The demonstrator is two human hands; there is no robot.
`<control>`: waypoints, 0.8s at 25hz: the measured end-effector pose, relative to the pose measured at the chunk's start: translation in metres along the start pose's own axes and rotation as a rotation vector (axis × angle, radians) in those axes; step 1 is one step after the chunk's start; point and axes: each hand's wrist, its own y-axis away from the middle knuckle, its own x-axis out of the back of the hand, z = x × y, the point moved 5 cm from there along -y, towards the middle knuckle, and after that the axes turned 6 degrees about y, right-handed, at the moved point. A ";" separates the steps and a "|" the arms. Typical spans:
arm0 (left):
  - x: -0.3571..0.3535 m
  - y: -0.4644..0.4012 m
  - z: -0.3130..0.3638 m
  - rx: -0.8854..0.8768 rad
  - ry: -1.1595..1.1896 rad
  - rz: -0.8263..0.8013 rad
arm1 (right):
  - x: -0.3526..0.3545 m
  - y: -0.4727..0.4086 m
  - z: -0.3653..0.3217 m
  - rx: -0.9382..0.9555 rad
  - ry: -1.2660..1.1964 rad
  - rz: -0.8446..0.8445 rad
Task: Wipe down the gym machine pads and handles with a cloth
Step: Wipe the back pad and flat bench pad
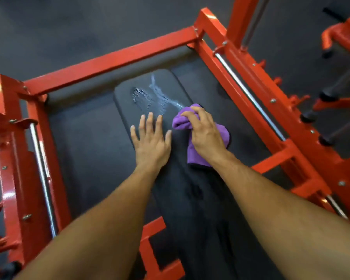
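Observation:
A long black bench pad [127,110] runs up the middle of the head view, inside a red steel frame. Wet streaks of cleaner [158,93] shine on its far end. My left hand [151,138] lies flat on the pad with its fingers straight and spread. Just to the right, my right hand [204,132] grips a bunched purple cloth [196,156] and holds it down on the pad's right edge, at the near end of the wet streak. Part of the cloth is hidden under that hand.
The red frame [113,63] boxes in the bench at the far end and on both sides. Chrome guide rods [249,93] run along the right rail and the left rail [41,174]. Dark rubber floor [79,150] surrounds the bench. More red equipment [339,35] stands at the upper right.

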 end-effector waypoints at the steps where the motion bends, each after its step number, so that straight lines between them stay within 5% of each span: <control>1: -0.011 -0.017 -0.012 0.037 -0.064 0.001 | -0.015 -0.017 -0.006 0.030 0.069 0.021; 14: -0.024 -0.022 -0.013 -0.017 -0.014 -0.004 | -0.040 -0.038 0.001 0.121 0.205 0.121; 20: -0.028 0.038 0.009 0.178 -0.046 -0.037 | -0.032 -0.035 -0.001 0.158 0.196 0.064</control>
